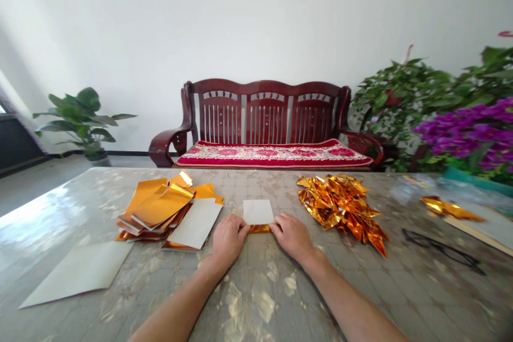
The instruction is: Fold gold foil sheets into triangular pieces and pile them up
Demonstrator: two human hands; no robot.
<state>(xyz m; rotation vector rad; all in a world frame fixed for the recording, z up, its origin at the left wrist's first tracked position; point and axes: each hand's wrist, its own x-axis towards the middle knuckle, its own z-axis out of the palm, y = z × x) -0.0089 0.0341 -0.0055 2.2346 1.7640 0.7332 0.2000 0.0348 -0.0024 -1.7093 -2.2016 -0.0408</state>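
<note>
Sm wht paper sheet [257, 211], plain w/ shiny orange-gold strip [259, 228] folded along near edge, lies on tbl [256, 270] btwn L hand [231, 233] & R hand [293, 233], each pinching a near corner.

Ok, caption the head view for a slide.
Left hand and right hand hold a gold-edged paper between piled sheets and folded foil.

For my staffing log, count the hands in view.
2: the left hand at the left end of the small sheet's gold strip, and the right hand at the strip's right end. No others show.
</note>
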